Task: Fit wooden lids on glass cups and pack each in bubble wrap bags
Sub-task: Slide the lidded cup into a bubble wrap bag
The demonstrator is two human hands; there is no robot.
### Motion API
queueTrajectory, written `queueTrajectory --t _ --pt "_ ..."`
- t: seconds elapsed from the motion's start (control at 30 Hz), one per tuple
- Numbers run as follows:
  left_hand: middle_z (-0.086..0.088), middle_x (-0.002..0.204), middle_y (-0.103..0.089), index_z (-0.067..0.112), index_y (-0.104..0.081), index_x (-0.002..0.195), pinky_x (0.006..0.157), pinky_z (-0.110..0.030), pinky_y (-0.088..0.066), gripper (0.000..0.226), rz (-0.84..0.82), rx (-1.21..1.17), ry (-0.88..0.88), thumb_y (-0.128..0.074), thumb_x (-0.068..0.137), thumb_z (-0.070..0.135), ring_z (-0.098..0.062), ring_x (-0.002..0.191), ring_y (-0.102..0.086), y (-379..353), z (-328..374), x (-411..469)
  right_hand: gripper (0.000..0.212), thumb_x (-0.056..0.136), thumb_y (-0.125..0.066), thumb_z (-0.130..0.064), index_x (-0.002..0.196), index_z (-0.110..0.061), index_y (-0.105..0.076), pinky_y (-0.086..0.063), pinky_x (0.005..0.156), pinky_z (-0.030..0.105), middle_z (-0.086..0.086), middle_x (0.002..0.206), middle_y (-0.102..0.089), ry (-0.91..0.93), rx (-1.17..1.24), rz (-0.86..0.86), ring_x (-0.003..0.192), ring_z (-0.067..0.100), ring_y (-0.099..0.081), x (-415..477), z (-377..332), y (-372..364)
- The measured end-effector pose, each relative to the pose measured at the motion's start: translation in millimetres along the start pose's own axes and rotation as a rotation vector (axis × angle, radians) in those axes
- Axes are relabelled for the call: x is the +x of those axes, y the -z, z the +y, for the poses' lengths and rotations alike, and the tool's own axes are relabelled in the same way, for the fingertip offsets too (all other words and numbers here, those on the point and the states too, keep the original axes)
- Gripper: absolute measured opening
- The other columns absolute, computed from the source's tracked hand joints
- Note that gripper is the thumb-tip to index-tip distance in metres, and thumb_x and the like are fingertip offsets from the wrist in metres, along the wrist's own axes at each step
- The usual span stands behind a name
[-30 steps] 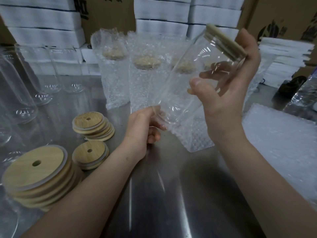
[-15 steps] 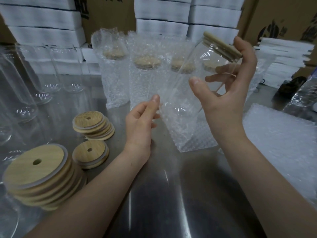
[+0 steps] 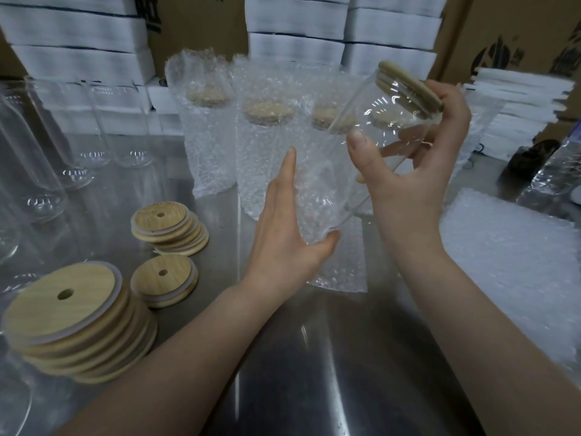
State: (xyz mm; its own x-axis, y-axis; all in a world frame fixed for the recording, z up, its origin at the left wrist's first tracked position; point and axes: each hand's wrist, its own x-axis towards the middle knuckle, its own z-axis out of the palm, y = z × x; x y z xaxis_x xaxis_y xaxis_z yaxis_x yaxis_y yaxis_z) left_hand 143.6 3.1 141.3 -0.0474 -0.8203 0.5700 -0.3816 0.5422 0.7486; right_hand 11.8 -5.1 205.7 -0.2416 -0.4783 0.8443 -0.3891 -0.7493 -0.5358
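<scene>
The clear glass cup (image 3: 377, 127) is held up over the middle of the steel table (image 3: 298, 357), and it is carried by the right hand (image 3: 408, 184). The thumb is pressed on the near wall and the fingers are curled round the far side, just under the round wooden lid (image 3: 408, 84). The lid is already seated on the rim.

The cup is tilted. Its long axis runs from the lid, high, far and right, down to the base, low, near and left. That base is pointed straight at the clear bubble wrap bag (image 3: 345, 262), which is propped up by the left hand (image 3: 283, 228). This hand is spread open, with the fingers laid straight along the bag's left side and the thumb stretched beneath its bulge; nothing is pinched.

So the bag lies below and left of the cup, right against the left hand, while the cup itself is wholly the right hand's. The base appears to be in at the bag's mouth, though with clear glass against clear film that cannot be told for sure. A slide down that slanted axis is what seems called for.

The cup is seen to be tall, straight-walled and empty, with bright glints on the glass. The lid is pale and flat.
</scene>
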Motion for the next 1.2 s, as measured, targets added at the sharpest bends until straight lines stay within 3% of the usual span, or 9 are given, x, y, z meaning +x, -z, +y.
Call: queueTrajectory --t 0.13,0.3,0.4,0.5,0.6,0.73,0.9,1.1,1.2 --pt "0.007 0.158 -0.027 0.030 -0.010 0.155 0.117 -0.034 -0.031 0.107 0.047 0.016 -0.016 -0.081 0.075 0.033 -0.009 0.143 -0.032 0.7 -0.2 -1.4 0.065 0.082 -0.077 -0.032 0.131 -0.014 -0.038 -0.050 0.089 0.043 -0.003 0.129 -0.042 0.045 -0.008 -0.006 0.118 0.031 -0.048 0.4 -1.3 -0.9" --pt "0.033 0.139 -0.030 0.032 -0.019 0.148 0.112 -0.012 -0.027 0.102 0.077 -0.034 -0.043 -0.083 0.070 0.038 0.002 0.139 -0.028 1.3 0.3 -0.8 0.063 0.082 -0.077 -0.033 0.129 -0.021 -0.037 -0.050 0.086 0.049 0.009 0.134 -0.044 0.023 0.003 -0.002 0.116 0.034 -0.049 2.4 -3.4 1.2" --pt "0.020 0.151 -0.021 0.040 -0.010 0.149 0.117 -0.018 -0.023 0.109 -0.010 0.000 -0.066 -0.085 0.071 0.025 -0.001 0.144 -0.022 -0.9 -1.6 -0.8 0.064 0.081 -0.077 -0.036 0.130 -0.023 -0.037 -0.053 0.080 0.052 0.009 0.134 -0.046 -0.039 0.012 0.027 0.115 0.036 -0.051 3.5 -3.6 2.9" --pt "0.014 0.144 -0.022 0.031 -0.002 0.153 0.104 0.001 -0.018 0.112 -0.026 0.049 -0.111 -0.076 0.074 0.005 0.020 0.131 -0.018 -2.2 -5.1 1.4 0.059 0.079 -0.076 -0.042 0.122 -0.034 -0.037 -0.053 0.084 0.055 0.005 0.133 -0.046 -0.165 0.024 0.100 0.118 0.033 -0.051 6.2 -1.2 4.4" --pt "0.026 0.140 -0.035 0.032 0.000 0.156 0.096 -0.004 -0.035 0.108 -0.028 0.031 -0.101 -0.066 0.077 -0.002 0.011 0.123 -0.042 -2.7 -7.1 1.5 0.057 0.075 -0.075 -0.051 0.116 -0.039 -0.037 -0.053 0.087 0.054 0.005 0.129 -0.047 -0.321 0.071 0.189 0.113 0.032 -0.053 9.0 0.6 5.3" --pt "0.002 0.127 -0.062 0.037 -0.009 0.150 0.072 -0.005 -0.045 0.097 -0.009 0.015 -0.080 -0.068 0.082 0.001 0.000 0.092 -0.065 -5.2 -6.9 -1.5 0.064 0.072 -0.076 -0.054 0.118 -0.037 -0.035 -0.052 0.090 0.053 0.004 0.132 -0.045 -0.427 0.123 0.256 0.115 0.033 -0.053 12.0 0.7 6.4" --pt "0.018 0.112 -0.062 0.034 -0.024 0.141 0.075 -0.003 -0.045 0.074 0.043 0.003 -0.093 -0.072 0.088 0.016 0.009 0.092 -0.063 -4.5 -9.2 -0.9 0.068 0.078 -0.078 -0.044 0.126 -0.027 -0.032 -0.061 0.061 0.038 0.007 0.127 -0.040 -0.500 0.209 0.297 0.112 0.038 -0.053 9.2 -1.5 4.6" --pt "0.028 0.099 -0.063 0.036 -0.025 0.137 0.074 -0.004 -0.047 0.073 0.083 0.010 -0.085 -0.075 0.086 0.023 0.009 0.089 -0.064 -6.5 -10.4 0.3 0.066 0.077 -0.078 -0.047 0.122 -0.033 -0.031 -0.054 0.092 0.048 0.004 0.130 -0.044 -0.579 0.223 0.317 0.115 0.030 -0.054 9.2 2.2 2.1" --pt "0.023 0.102 -0.066 0.033 -0.026 0.136 0.080 -0.010 -0.051 0.075 0.131 -0.058 -0.044 -0.078 0.083 0.027 0.003 0.093 -0.067 -6.1 -9.0 1.6 0.064 0.078 -0.079 -0.044 0.119 -0.034 -0.031 -0.058 0.082 0.048 0.010 0.128 -0.043 -0.573 0.220 0.276 0.113 0.037 -0.053 6.1 -0.6 -1.2"
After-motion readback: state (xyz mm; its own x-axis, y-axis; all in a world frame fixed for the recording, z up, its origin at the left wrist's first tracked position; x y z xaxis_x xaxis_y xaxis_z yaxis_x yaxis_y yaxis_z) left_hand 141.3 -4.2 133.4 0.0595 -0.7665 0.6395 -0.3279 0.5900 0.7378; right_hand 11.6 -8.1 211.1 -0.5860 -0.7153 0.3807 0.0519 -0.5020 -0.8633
